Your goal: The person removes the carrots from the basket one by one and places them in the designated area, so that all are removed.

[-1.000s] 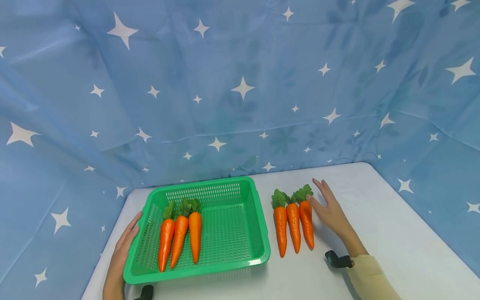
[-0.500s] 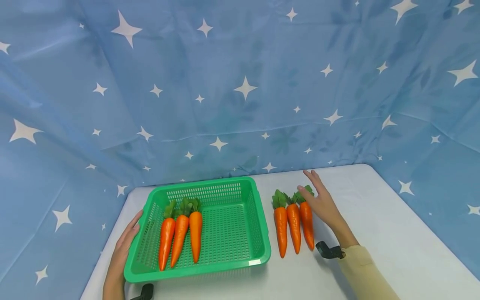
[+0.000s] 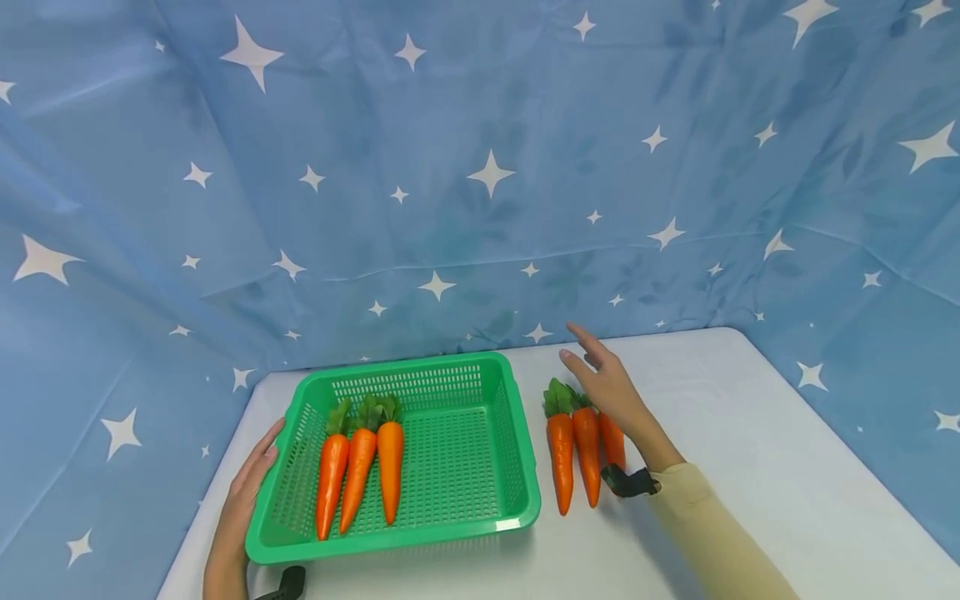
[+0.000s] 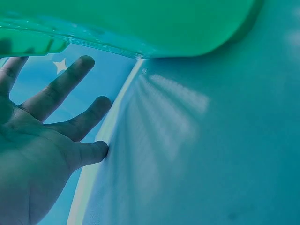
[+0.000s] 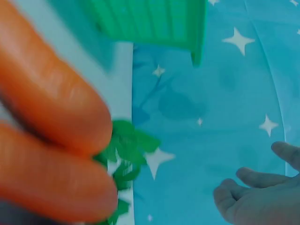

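so the green basket [image 3: 450, 467] is sitting on a white table [image 3: 750, 400], and three inside carrots [image 3: 358, 481] are lying in its left part, leafy tops pointing at the basket's back wall. three more are lying side by side on the table, just right of the basket: the near carrot [image 3: 560, 462] is showing in full, the middle carrot [image 3: 587, 454] is hiding a bit of its greens, and the far carrot [image 3: 612, 442] is losing its leafy end behind the right hand [image 3: 611, 387]. that hand is hovering by the tops, right of the basket, its grip hanging loose with thumb and index finger reaching out straight; in the right wrist view it's looking apart from the leaves. the left hand [image 3: 242, 492] is resting along the basket's left side, its grip also being loose, fingers lying straight and spread. a black wrist device [image 3: 628, 481] is covering the far carrot's tip, a beige sleeve [image 3: 697, 517] is showing farther right of the basket, and blue starry cloth [image 3: 420, 233] is hanging behind it.
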Available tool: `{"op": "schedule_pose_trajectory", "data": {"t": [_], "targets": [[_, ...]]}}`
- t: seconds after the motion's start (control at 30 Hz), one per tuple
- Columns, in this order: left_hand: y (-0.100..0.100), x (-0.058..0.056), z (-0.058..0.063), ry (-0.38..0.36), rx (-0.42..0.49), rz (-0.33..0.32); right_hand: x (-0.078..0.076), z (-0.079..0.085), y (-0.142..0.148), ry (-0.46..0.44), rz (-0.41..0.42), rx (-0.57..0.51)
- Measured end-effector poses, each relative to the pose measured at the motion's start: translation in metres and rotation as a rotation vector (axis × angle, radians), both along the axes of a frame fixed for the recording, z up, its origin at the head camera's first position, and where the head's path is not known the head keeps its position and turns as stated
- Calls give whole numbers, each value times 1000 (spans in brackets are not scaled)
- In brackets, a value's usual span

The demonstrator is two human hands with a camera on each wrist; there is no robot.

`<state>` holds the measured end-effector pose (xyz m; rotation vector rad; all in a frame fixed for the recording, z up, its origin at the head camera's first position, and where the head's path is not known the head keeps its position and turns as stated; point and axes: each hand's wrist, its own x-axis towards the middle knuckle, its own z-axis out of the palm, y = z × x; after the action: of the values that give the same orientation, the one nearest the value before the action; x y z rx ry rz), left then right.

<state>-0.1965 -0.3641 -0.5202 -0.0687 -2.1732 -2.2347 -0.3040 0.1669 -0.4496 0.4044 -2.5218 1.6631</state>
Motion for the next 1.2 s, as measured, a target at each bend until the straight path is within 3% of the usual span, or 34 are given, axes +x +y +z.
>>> {"op": "schedule_pose_trajectory", "data": {"t": [0.17,0.4,0.9,1.2], "targets": [[-1,-2,-1,14,14,-11,-2,5,-16,-34,44,-109],[0,-5,0,2,11,-12,-5,14,-38,-30,92,-180],[-1,-3,-3,37,51,-34,-4,36,-87,-24,181,-176],[1,-1,3,17,26,-32,-9,41,-112,-59,253,-216]]}}
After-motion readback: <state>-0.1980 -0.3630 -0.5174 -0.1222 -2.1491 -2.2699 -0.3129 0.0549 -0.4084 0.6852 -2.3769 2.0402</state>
